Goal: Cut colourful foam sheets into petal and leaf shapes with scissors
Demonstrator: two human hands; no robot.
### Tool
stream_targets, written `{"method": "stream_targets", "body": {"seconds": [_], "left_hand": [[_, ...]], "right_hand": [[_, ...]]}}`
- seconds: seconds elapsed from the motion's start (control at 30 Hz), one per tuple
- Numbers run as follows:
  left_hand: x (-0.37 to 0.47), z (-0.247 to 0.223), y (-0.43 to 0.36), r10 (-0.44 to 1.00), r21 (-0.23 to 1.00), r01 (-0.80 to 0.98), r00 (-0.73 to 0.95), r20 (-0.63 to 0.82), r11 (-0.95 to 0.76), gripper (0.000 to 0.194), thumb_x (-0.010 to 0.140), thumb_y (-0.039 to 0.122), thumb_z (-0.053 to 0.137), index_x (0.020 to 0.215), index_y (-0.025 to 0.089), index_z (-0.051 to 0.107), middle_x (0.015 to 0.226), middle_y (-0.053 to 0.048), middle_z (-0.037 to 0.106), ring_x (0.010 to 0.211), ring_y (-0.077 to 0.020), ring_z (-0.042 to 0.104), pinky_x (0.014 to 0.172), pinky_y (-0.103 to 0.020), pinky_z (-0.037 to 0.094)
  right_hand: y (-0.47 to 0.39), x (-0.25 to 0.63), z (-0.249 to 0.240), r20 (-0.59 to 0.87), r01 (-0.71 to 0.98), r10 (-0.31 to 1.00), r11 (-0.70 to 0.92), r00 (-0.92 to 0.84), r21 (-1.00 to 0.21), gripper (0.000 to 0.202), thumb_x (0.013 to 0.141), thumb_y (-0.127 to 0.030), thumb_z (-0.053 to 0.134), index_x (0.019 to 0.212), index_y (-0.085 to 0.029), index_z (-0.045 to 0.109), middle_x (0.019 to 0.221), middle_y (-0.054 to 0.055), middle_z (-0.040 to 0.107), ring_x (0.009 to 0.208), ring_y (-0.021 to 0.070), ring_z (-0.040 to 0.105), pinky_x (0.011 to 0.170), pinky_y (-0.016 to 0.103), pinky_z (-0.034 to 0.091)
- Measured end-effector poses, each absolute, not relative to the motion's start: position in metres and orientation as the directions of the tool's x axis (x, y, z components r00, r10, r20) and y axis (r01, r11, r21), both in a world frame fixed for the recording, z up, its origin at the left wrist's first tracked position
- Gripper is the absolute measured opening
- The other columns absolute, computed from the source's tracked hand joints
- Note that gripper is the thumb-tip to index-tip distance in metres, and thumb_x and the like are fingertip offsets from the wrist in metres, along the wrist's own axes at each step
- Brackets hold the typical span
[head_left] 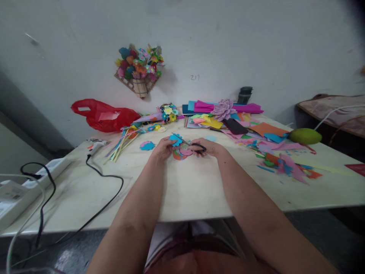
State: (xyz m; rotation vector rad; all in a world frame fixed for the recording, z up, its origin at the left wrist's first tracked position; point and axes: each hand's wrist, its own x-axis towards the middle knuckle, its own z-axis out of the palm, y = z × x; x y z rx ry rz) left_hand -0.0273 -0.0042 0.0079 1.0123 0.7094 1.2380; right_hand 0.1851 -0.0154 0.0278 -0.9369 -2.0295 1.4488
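Observation:
My left hand (163,147) pinches a blue scalloped paper flower (176,140) by its left side. My right hand (209,146) is closed round the black handles of a pair of scissors (199,147). The scissors' blades point left and reach across the blue flower; whether they touch it I cannot tell. Under my hands lie several round paper pieces (180,156) in orange, pink and green. Left of my left hand, on the table, rest pink and blue cut flowers (147,145). A pale blue disc (210,138) lies just behind my right hand.
Coloured paper scraps (291,167) spread over the right side, near a black phone (234,126) and a green oval fruit (305,136). At the left are a red plastic bag (107,116), a glue gun (97,145) with its cord, and a power strip (48,171).

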Motion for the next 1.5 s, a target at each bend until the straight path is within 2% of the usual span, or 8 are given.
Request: {"method": "stream_targets", "body": {"seconds": [0.37,0.57,0.77,1.0,1.5], "left_hand": [[-0.0261,0.0090,-0.0055,0.978,0.910,-0.415,0.193,0.081,0.006,0.018,0.056,0.010,0.068,0.074,0.009,0.065,0.074,-0.009,0.069,0.077,-0.0220,0.067,0.067,-0.029,0.055],[-0.0269,0.0067,-0.0030,0.977,0.906,-0.422,0.188,0.097,-0.009,0.018,0.058,0.011,0.068,0.076,0.010,0.065,0.079,-0.009,0.069,0.083,-0.0231,0.067,0.075,-0.034,0.055],[-0.0265,0.0076,-0.0037,0.977,0.892,-0.452,0.184,0.108,-0.013,0.018,0.057,0.010,0.068,0.075,0.009,0.065,0.077,-0.008,0.070,0.076,-0.0198,0.067,0.072,-0.029,0.055],[-0.0276,0.0066,-0.0022,0.977,0.885,-0.466,0.187,0.101,-0.002,0.017,0.060,0.008,0.066,0.076,0.009,0.065,0.078,-0.008,0.070,0.077,-0.0199,0.067,0.077,-0.033,0.055],[-0.0260,0.0097,-0.0046,0.977,0.888,-0.459,0.192,0.092,0.007,0.015,0.062,0.008,0.064,0.077,0.007,0.065,0.077,-0.009,0.069,0.071,-0.0183,0.067,0.065,-0.025,0.055]], "right_hand": [[-0.0134,0.1844,0.0247,0.015,0.224,0.747,0.218,-0.665,-0.950,0.026,0.079,-0.037,0.057,0.068,-0.015,0.052,0.049,-0.002,0.054,0.035,0.0056,0.042,0.033,0.019,0.024],[-0.0120,0.1816,0.0220,-0.008,0.215,0.776,0.165,-0.631,-0.963,0.024,0.078,-0.038,0.058,0.074,-0.015,0.054,0.050,-0.002,0.055,0.035,0.0062,0.043,0.032,0.019,0.021],[-0.0089,0.1803,0.0191,-0.030,0.226,0.790,0.139,-0.613,-0.964,0.020,0.078,-0.034,0.056,0.074,-0.015,0.053,0.049,-0.003,0.053,0.035,0.0051,0.043,0.031,0.017,0.020],[-0.0125,0.1787,0.0234,-0.057,0.251,0.810,0.114,-0.584,-0.961,0.018,0.079,-0.031,0.056,0.072,-0.014,0.053,0.048,-0.003,0.052,0.034,0.0041,0.041,0.031,0.016,0.018],[-0.0079,0.1790,0.0182,-0.024,0.243,0.813,0.146,-0.582,-0.959,0.021,0.079,-0.033,0.057,0.071,-0.013,0.053,0.048,-0.002,0.053,0.033,0.0047,0.043,0.029,0.016,0.019]]}}
